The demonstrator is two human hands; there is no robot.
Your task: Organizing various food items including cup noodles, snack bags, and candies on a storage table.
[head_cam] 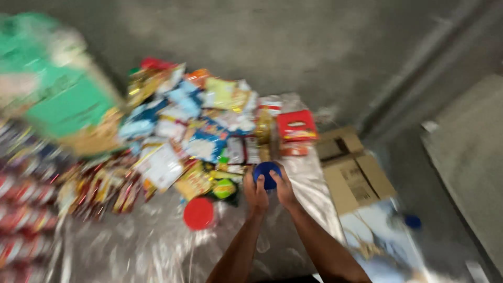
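Observation:
Both my hands hold a round blue object (266,173), which looks like a lid or a small container, above a clear plastic sheet (157,246) spread on the floor. My left hand (255,193) grips its left side and my right hand (284,188) grips its right side. A round red lid (199,213) lies on the sheet just left of my left forearm. Beyond my hands a heap of colourful snack packets (199,131) covers the sheet. The picture is blurred by motion.
A green carton (57,99) stands at the far left above rows of red packets (21,209). A red box (296,126) sits behind my hands. Flattened cardboard (353,175) lies to the right, with a small blue cap (413,221) on the concrete floor (293,47).

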